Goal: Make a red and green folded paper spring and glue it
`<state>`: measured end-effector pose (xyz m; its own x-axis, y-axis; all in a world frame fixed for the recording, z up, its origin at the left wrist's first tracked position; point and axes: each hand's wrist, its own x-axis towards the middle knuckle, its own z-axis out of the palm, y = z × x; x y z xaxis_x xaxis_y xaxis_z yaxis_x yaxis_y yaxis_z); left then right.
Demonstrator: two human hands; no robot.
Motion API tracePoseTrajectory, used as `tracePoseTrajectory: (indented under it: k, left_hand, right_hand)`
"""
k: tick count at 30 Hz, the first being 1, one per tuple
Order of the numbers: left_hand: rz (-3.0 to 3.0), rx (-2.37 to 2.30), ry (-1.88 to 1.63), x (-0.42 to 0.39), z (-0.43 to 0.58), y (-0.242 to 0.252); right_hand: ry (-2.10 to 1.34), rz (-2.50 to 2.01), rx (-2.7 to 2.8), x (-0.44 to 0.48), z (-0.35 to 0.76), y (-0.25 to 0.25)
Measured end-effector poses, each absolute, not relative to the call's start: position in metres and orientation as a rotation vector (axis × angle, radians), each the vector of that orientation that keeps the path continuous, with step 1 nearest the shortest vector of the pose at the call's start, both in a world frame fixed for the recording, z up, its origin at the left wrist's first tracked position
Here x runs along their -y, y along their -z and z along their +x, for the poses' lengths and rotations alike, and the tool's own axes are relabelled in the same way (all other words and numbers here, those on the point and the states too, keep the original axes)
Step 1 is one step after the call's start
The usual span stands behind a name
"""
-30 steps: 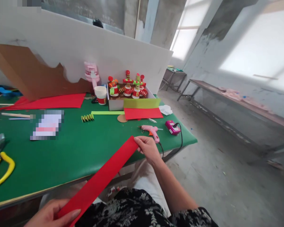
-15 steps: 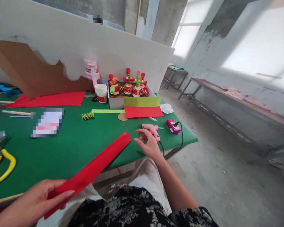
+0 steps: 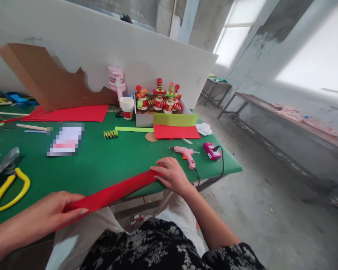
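A long folded strip of red paper (image 3: 116, 192) stretches between my two hands over the near edge of the green table. My left hand (image 3: 55, 212) is closed on its left end, thumb on top. At the right end, my right hand (image 3: 171, 175) has its fingers over and around the strip. Just beyond that hand lies a pink glue gun (image 3: 187, 154). To the left rest scissors with yellow handles (image 3: 22, 191). A small folded yellow-green paper zigzag (image 3: 110, 134) and a green paper strip (image 3: 133, 129) lie farther back.
Behind stand a box (image 3: 143, 120) of paper-cup figures, paper cups (image 3: 126, 107) and a pink bottle (image 3: 116, 80). Red sheets (image 3: 70, 113) lie at the back left. A purple power socket (image 3: 212, 150) with a cord sits near the table's right edge.
My right hand has come to the free end of the red paper strip and taken hold of it. The strip now lies flatter, and the view has shifted slightly left.
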<state>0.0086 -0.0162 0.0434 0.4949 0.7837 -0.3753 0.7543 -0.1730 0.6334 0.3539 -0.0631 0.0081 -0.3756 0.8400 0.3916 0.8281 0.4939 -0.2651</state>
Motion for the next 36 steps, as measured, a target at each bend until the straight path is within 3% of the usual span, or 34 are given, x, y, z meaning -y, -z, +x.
tracePoseTrajectory:
  k: [4,13,16,19,22,25,30,36]
  left_hand:
    - [1.890,-1.164,0.235,0.011,0.011,-0.053]
    - [1.931,-1.189,0.191,0.008,0.004,-0.041]
    - [2.205,-1.303,0.042,0.010,-0.004,-0.034]
    - [2.679,-1.495,-0.362,0.023,0.000,-0.038]
    - [2.976,-1.265,-0.636,0.043,0.023,-0.043]
    - [3.101,-0.904,-0.636,0.059,0.048,-0.033]
    - [3.098,-1.204,-0.431,0.067,0.048,0.001]
    - [3.157,-1.154,-0.566,0.070,0.031,0.015]
  right_hand:
    - [-0.002,-1.345,2.300,0.065,0.352,-0.006]
    - [0.161,-1.282,2.298,0.070,0.343,-0.006]
    - [0.223,-1.249,2.332,0.072,0.338,-0.006]
    - [0.223,-1.213,2.414,0.076,0.332,-0.006]
    - [0.237,-1.207,2.420,0.080,0.325,-0.005]
    - [0.225,-1.217,2.419,0.084,0.320,-0.003]
    - [0.149,-1.185,2.437,0.088,0.327,0.003]
    - [0.069,-1.263,2.483,0.094,0.333,0.001]
